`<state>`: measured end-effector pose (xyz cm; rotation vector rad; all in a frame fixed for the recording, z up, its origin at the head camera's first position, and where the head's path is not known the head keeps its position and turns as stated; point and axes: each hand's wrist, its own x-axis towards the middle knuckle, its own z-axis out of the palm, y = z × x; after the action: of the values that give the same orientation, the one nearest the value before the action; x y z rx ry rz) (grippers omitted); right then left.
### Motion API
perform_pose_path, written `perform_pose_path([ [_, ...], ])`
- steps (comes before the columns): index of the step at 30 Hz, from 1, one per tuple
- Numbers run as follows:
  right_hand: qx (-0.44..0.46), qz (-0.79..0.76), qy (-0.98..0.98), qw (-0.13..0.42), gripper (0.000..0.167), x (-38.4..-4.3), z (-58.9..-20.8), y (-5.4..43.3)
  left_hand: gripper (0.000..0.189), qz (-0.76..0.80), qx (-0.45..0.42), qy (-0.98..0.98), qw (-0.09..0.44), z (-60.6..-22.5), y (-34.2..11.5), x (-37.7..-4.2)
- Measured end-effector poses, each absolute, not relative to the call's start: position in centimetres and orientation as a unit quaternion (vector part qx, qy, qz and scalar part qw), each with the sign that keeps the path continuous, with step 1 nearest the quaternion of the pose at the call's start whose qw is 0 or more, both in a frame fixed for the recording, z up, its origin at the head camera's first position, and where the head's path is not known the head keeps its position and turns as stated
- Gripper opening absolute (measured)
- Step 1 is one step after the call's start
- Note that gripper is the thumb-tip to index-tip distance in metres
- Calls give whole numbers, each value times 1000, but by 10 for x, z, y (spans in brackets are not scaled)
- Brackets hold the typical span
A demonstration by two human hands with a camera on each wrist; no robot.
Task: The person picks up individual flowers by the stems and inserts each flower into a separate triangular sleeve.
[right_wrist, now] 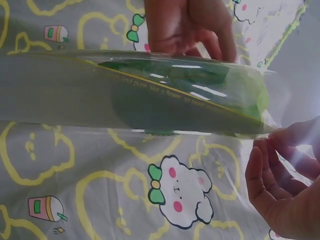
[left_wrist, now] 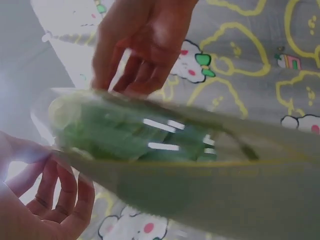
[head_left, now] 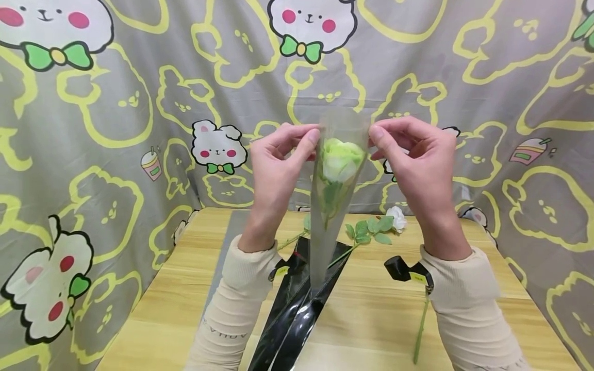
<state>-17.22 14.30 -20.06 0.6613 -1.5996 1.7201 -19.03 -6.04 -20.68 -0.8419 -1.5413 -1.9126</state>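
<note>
A pale green-white rose (head_left: pixel 341 161) stands inside a clear, tapering flower sleeve (head_left: pixel 319 260), held upright above the table. My left hand (head_left: pixel 283 154) pinches the sleeve's upper left edge between thumb and fingers, and my right hand (head_left: pixel 419 154) pinches the upper right edge. Both hands are level with the bloom, near the sleeve's open top. In the right wrist view, a gold line and printed words run along the sleeve (right_wrist: pixel 55 92), with green leaves (right_wrist: pixel 175 82) inside. The left wrist view shows the rose's stem (left_wrist: pixel 242 145) running down inside the sleeve.
Glossy black wrapping sleeves (head_left: pixel 301 314) lie on the wooden table (head_left: pixel 371 314) below. Behind them lies a white rose (head_left: pixel 397 219) with leaves (head_left: pixel 364 231). Another green stem (head_left: pixel 421 330) lies near the right sleeve cuff. A patterned curtain (head_left: pixel 413 56) surrounds the table.
</note>
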Motion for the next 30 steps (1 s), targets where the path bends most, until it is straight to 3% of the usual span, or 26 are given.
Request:
perform_pose_path([
  [7, 246, 680, -606, 331, 13, -174, -198, 140, 15, -735, -290, -561, 247, -217, -60, -192],
  [12, 243, 682, -613, 318, 14, -177, -195, 140, 26, -760, -270, -555, 203, -243, -66, -198],
  [15, 242, 684, -611, 317, 14, -180, -194, 141, 37, -753, -269, -584, 140, -277, -69, -202],
  [22, 244, 705, -588, 314, 13, -185, -196, 140, 58, -692, -296, -655, -65, -368, -66, -193],
  [25, 235, 710, -582, 320, 14, -188, -198, 140, 58, -682, -307, -659, -79, -384, -60, -186],
  [30, 213, 725, -564, 332, 16, -195, -203, 146, 51, -681, -318, -657, -55, -389, -50, -179],
])
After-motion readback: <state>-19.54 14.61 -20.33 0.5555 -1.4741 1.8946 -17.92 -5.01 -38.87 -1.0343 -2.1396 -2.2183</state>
